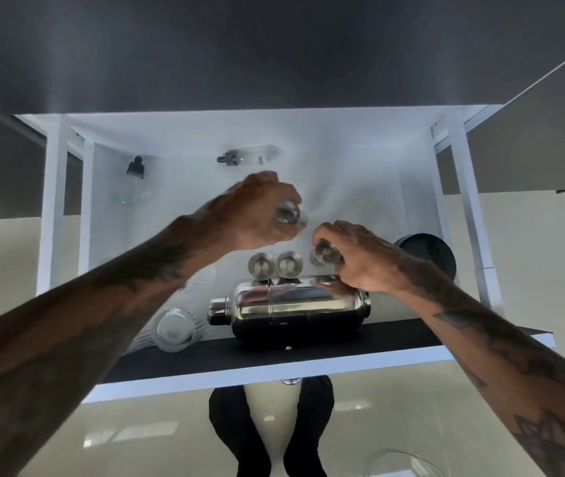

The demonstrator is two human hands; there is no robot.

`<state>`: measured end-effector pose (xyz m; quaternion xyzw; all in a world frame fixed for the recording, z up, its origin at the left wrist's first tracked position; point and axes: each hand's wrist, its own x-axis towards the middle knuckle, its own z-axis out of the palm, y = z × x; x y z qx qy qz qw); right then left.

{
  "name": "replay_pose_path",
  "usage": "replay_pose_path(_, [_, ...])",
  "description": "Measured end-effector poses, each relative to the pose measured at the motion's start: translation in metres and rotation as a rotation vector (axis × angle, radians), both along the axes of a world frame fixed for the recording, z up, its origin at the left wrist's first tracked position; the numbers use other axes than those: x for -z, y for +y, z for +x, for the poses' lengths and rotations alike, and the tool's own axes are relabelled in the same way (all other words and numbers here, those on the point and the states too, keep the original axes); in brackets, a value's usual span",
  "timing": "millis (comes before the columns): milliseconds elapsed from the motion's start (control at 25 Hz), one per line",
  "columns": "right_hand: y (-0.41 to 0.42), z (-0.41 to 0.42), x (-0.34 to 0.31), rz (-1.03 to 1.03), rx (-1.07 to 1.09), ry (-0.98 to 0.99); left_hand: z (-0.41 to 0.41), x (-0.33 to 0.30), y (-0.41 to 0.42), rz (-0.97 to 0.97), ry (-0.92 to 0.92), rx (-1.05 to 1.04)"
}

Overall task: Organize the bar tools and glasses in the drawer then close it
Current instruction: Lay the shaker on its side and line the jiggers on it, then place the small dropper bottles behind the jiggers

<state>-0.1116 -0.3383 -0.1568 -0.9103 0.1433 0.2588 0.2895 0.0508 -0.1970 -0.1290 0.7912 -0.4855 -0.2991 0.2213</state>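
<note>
The white drawer [473, 215] stands pulled out below me. My left hand [253, 208] is closed on a small steel jigger cup [288, 212], raised over the drawer's middle. My right hand [356, 256] grips another steel jigger cup [324, 252] just right of two steel jigger cups [275, 266] that stand side by side. A chrome cocktail shaker [291, 308] lies on its side behind the drawer's black front panel [274, 352]. A ribbed glass [174, 328] lies at the front left.
A dark-capped dropper bottle [129, 184] lies at the back left and a clear bottle with a metal pourer [246, 158] at the back. A black round container [429, 253] sits at the right wall. Another glass rim [405, 463] shows on the glossy floor, bottom right.
</note>
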Motion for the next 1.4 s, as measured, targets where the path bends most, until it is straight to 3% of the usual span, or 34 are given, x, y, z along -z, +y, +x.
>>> replay_pose_path(280, [-0.014, -0.001, -0.018, -0.056, -0.033, 0.143, -0.043, 0.022, -0.034, 0.379, 0.021, 0.187])
replay_pose_path(480, [-0.012, -0.002, -0.019, 0.010, 0.063, 0.187, -0.046, 0.026, -0.028, 0.403, 0.110, 0.158])
replay_pose_path(640, [-0.010, 0.004, -0.020, -0.007, 0.061, 0.246, -0.039, 0.015, -0.015, 0.375, 0.078, 0.172])
replay_pose_path(760, [-0.016, 0.016, -0.038, -0.062, 0.083, 0.262, -0.016, -0.001, 0.001, 0.087, 0.017, -0.056])
replay_pose_path(880, [-0.022, 0.049, -0.044, -0.188, 0.143, -0.086, 0.031, -0.003, 0.022, -0.160, -0.271, -0.464])
replay_pose_path(960, [-0.015, 0.086, -0.035, -0.192, 0.191, -0.211, 0.061, 0.001, 0.036, -0.058, -0.373, -0.642])
replay_pose_path(1040, [-0.001, 0.121, -0.022, -0.172, 0.140, -0.225, 0.076, 0.014, 0.046, 0.201, -0.449, -0.627])
replay_pose_path(1160, [0.021, 0.152, -0.001, -0.216, 0.000, -0.218, 0.075, 0.035, 0.057, 0.386, -0.328, -0.620])
replay_pose_path(1320, [0.040, 0.158, 0.022, -0.399, -0.060, -0.257, 0.072, 0.052, 0.063, 0.244, -0.082, -0.778])
replay_pose_path(1400, [0.042, 0.151, 0.027, -0.396, -0.061, -0.256, 0.076, 0.052, 0.061, 0.215, 0.031, -0.879])
